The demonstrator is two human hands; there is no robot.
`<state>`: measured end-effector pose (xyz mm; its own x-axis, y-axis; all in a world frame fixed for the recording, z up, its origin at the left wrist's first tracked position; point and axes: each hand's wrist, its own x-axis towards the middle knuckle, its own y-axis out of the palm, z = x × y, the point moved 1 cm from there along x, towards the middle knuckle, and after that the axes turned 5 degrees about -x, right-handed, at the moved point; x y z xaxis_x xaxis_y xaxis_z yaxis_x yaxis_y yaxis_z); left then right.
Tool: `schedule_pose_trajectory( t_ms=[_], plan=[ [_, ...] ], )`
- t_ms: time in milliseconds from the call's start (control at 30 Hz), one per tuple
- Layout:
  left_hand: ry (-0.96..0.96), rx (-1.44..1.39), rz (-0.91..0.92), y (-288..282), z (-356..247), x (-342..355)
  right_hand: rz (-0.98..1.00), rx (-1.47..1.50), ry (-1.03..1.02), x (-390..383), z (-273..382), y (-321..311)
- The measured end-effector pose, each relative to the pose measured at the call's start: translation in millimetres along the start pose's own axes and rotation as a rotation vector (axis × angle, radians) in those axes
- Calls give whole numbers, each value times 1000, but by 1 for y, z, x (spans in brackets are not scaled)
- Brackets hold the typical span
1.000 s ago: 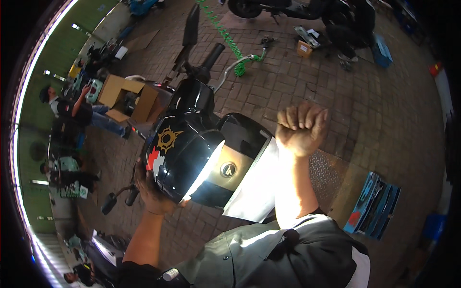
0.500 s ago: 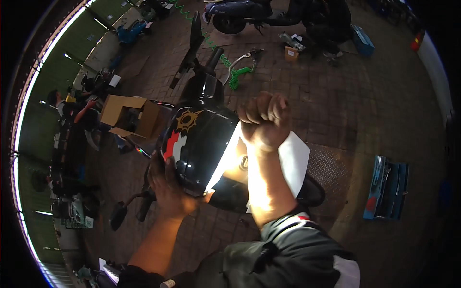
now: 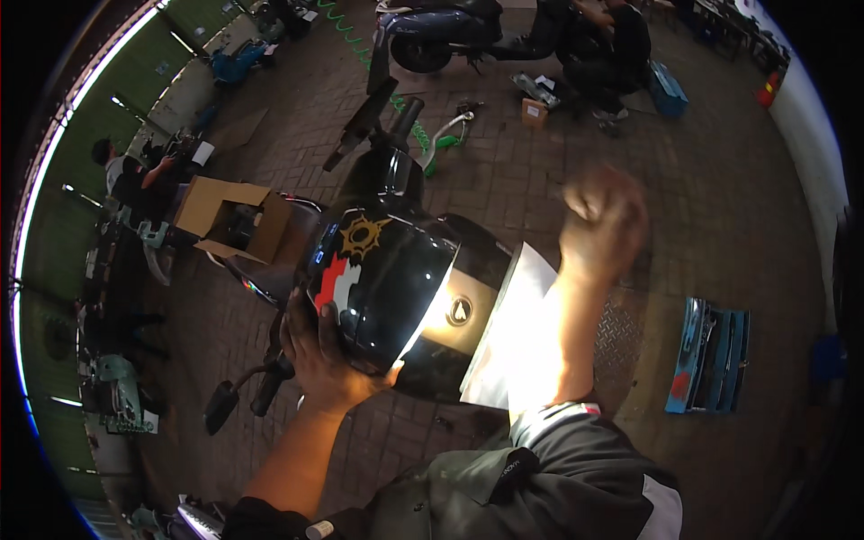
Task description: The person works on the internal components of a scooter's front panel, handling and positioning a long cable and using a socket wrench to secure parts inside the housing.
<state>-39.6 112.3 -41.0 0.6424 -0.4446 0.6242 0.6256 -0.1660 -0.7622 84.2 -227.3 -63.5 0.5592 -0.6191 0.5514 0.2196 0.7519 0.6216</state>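
A scooter's black glossy handlebar cover (image 3: 392, 286) is in front of me, with a gold emblem and a red-and-white patch on it. My left hand (image 3: 333, 367) grips its near side, fingers on the top and thumb at the front edge. Bright light shines from under that edge onto the tan front panel (image 3: 477, 292) and its round badge (image 3: 460, 311). My right hand (image 3: 605, 216) is raised in a closed fist to the right of the cover, blurred by motion; I see nothing in it. Below that fist, a white sheet-like panel (image 3: 513, 328) stands partly behind my forearm.
An open cardboard box (image 3: 232, 220) sits on the scooter left of the cover. Mirrors (image 3: 221, 407) stick out near and far. A blue toolbox (image 3: 709, 355) lies open at right. A person (image 3: 621, 40) crouches by another scooter (image 3: 450, 34); a green coiled hose (image 3: 420, 135) hangs beyond.
My right fist has moved right, away from the handlebar cover, uncovering the round badge and more of the white panel. My left hand stays on the cover. The view has shifted slightly.
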Motion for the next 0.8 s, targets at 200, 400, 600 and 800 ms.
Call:
schedule_pose_trajectory(
  t_ms=[200, 400, 600, 800],
  plan=[
    [-36, 7, 56, 1, 1, 2, -5, -89, 269, -58, -43, 47],
    [-84, -88, 48, -6, 5, -9, 603, -107, 399, -89, -60, 66],
    [-389, -251, 144, -18, -19, 17, 852, -191, 331, -61, -45, 74],
    [-441, -170, 250, -31, -44, 66, 911, -227, 316, -47, -58, 75]
  ],
)
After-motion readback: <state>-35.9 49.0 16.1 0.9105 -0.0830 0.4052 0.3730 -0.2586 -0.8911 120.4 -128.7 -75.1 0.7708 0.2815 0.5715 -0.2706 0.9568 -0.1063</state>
